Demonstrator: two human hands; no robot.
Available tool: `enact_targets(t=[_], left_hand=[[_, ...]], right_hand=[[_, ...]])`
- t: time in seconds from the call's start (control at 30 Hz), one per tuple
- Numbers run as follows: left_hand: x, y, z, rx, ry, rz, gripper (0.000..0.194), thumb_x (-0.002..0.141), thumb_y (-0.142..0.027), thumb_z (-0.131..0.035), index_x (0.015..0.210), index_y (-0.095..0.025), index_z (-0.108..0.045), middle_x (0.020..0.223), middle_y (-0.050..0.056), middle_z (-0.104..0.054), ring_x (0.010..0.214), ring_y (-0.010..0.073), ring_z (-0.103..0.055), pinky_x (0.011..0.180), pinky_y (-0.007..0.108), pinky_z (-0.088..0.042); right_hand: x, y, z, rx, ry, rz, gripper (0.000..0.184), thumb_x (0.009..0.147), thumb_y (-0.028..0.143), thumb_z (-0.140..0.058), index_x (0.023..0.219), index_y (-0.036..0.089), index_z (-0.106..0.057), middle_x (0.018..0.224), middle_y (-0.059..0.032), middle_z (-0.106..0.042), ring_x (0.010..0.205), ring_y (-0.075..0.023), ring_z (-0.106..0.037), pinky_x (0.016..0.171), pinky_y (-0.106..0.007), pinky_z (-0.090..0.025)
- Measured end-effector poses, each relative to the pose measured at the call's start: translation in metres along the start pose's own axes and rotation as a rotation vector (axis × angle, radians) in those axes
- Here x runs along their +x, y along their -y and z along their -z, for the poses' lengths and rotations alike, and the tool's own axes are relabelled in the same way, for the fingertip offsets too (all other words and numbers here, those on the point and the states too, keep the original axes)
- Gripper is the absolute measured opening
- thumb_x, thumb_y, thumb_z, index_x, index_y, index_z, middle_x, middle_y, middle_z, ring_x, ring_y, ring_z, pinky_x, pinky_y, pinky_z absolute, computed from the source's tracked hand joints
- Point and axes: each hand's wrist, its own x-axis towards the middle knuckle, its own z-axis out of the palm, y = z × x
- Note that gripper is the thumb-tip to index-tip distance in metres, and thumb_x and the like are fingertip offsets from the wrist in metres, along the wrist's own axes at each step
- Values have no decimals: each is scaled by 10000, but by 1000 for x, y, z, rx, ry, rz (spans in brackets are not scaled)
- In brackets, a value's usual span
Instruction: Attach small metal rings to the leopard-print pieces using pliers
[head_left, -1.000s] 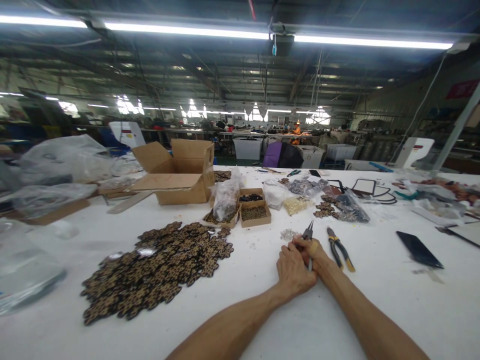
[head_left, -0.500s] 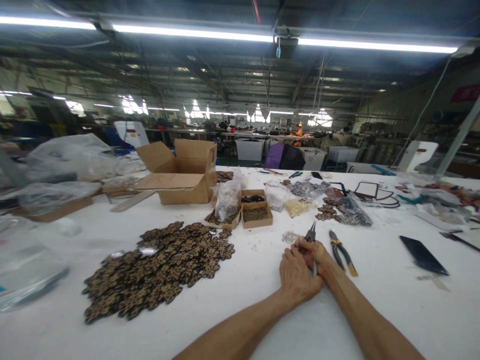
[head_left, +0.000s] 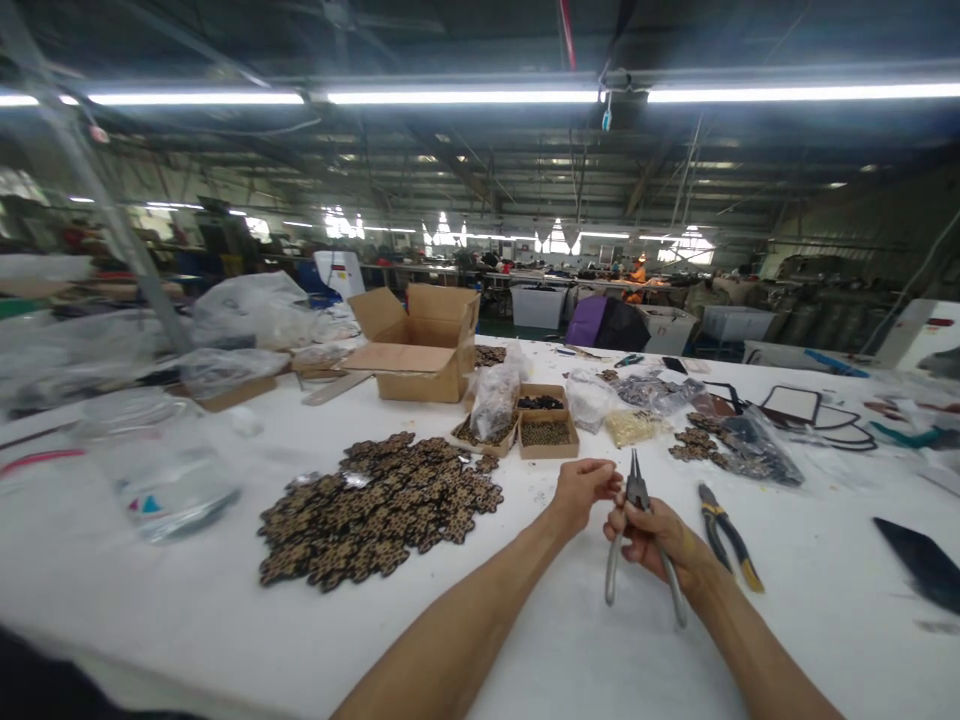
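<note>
A big white desk (head_left: 187,610) filled most of the view, inside a wide factory hall with long lights overhead. An open cardboard box (head_left: 420,345) sat far back on the desk, with clear plastic bags (head_left: 247,315) heaped to its left. In front of the box lay a wide pile of flat brown and black flower-shaped pieces (head_left: 382,505). Beside that pile, farther back, stood small cardboard trays (head_left: 546,434) with tiny dark bits inside, and a small clear bag (head_left: 495,400) leaned on them. More small bags and flower pieces (head_left: 705,445) lay to the right. A dark flat thing like a phone (head_left: 922,560) lay at the far right edge. Both bare arms reached out over the desk, near the middle. The right hand (head_left: 660,535) was closed around grey metal pliers (head_left: 637,500), just below the joint, with the tips pointing up and the two long handles hanging down and spread apart. The left hand (head_left: 581,490) was just beside the pliers' tips, its fingers curled and pinched together; whatever it pinched was too small to see. A second pair of pliers with yellow and black handles (head_left: 727,535) lay on the desk just right of the right hand.
</note>
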Motion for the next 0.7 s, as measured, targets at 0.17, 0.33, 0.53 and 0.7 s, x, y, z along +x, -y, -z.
enact_targets(t=[0.17, 0.33, 0.53, 0.7], left_hand=[[-1, -5, 11, -313, 181, 37, 440, 737, -333, -798, 1066, -67, -674, 1001, 171, -686, 854, 195, -655, 855, 342, -490], [5, -2, 21, -311, 191, 62, 373, 697, -282, -832, 973, -66, -706, 892, 127, -697, 792, 160, -646, 803, 292, -482], [8, -5, 34, -257, 271, 95, 376, 658, -297, -858, 915, -68, -706, 852, 114, -685, 774, 159, -634, 793, 300, -467], [7, -12, 40, -202, 315, 112, 385, 640, -318, -867, 887, -71, -704, 839, 112, -676, 747, 160, -622, 747, 293, -454]], right_hand=[[-6, -19, -16, -64, 130, -85, 446, 764, 404, -808, 1060, 174, -567, 744, -53, -583, 768, -244, -627, 369, -168, -403], [-8, -25, -11, -62, 214, -90, 409, 836, 366, -739, 1123, 154, -539, 774, -70, -578, 783, -255, -632, 368, -172, -440], [-9, -24, -9, -70, 274, -157, 415, 857, 368, -715, 1145, 148, -514, 809, -89, -597, 835, -279, -638, 531, -305, -572], [-10, -22, -8, -87, 285, -206, 428, 866, 386, -705, 1155, 148, -497, 861, -127, -630, 860, -288, -644, 619, -380, -585]])
